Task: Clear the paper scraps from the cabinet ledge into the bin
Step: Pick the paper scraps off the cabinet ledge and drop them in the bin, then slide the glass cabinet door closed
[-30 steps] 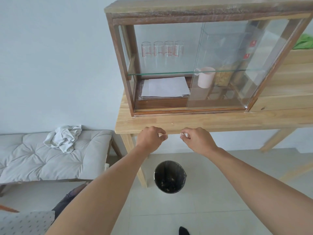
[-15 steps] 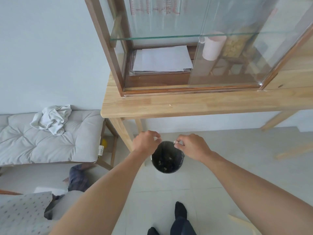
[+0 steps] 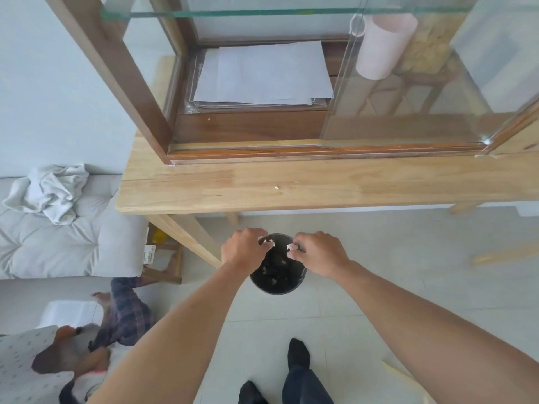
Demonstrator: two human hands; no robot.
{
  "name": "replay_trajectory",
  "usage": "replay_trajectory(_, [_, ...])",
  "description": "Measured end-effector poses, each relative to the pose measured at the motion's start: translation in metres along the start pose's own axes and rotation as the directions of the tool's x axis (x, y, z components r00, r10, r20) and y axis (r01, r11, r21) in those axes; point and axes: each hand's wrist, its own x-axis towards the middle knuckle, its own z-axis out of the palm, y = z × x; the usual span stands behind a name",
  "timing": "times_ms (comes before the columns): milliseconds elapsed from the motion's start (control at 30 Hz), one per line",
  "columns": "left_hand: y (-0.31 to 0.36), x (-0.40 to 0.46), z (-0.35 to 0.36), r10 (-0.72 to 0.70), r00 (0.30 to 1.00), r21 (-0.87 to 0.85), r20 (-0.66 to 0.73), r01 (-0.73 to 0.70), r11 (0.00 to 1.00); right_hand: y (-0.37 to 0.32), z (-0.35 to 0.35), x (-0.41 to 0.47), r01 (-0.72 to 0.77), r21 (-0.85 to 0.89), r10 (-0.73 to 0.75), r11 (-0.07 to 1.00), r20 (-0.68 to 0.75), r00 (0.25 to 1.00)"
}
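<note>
A black round bin stands on the floor under the table edge, with scraps lying in its bottom. My left hand hovers over the bin's left rim, its fingertips pinched on small white paper scraps. My right hand is over the right rim, pinching another white scrap. One tiny scrap lies on the light wooden ledge in front of the glass cabinet. Another speck sits on the cabinet's dark floor.
A table leg slants down just left of the bin. A grey cushioned bench with a crumpled cloth stands at left. A person sits on the floor at lower left. My feet are below the bin. Papers and a pink mug sit inside the cabinet.
Both hands dropped from the ledge's front edge down to just above the bin, still pinching scraps. The view tilted downward and closer.
</note>
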Motion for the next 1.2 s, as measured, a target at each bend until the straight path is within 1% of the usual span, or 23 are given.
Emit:
replay_trajectory(267, [-0.002,0.003,0.001,-0.029,0.999,0.036,0.026,0.028,0.999,0.015,-0.005,0.003,-0.03,-0.015,0.03,0.999,0.024,0.999])
replay_trajectory(400, [0.001,-0.005,-0.011,-0.022,1.0,0.041,0.006,0.021,0.999,0.013,-0.02,-0.008,-0.047,-0.02,0.047,0.999,0.001,0.999])
replay_trajectory(533, [0.007,-0.022,-0.033,0.02,1.0,0.05,-0.02,-0.019,0.999,0.002,-0.039,-0.027,-0.06,-0.021,0.059,0.998,-0.051,0.997])
replay_trajectory(700, [0.018,-0.054,-0.076,0.099,0.992,0.076,-0.08,-0.093,0.993,-0.02,-0.072,-0.062,-0.043,0.0,0.042,0.999,-0.141,0.989])
replay_trajectory(867, [0.035,-0.087,-0.132,0.176,0.978,0.129,-0.111,-0.162,0.978,-0.045,-0.123,-0.099,-0.07,0.013,0.071,0.997,-0.219,0.973])
replay_trajectory(1033, [0.059,-0.12,-0.204,0.276,0.947,0.215,-0.167,-0.239,0.947,-0.074,-0.192,-0.139,-0.072,-0.021,0.06,0.997,-0.346,0.936])
replay_trajectory(1133, [0.075,-0.137,-0.248,0.29,0.936,0.215,-0.2,-0.247,0.945,-0.092,-0.235,-0.157,-0.081,-0.035,0.059,0.996,-0.419,0.906])
replay_trajectory(1200, [0.084,-0.149,-0.274,0.31,0.928,0.219,-0.205,-0.265,0.939,-0.104,-0.257,-0.166,-0.059,-0.043,0.033,0.997,-0.457,0.889])
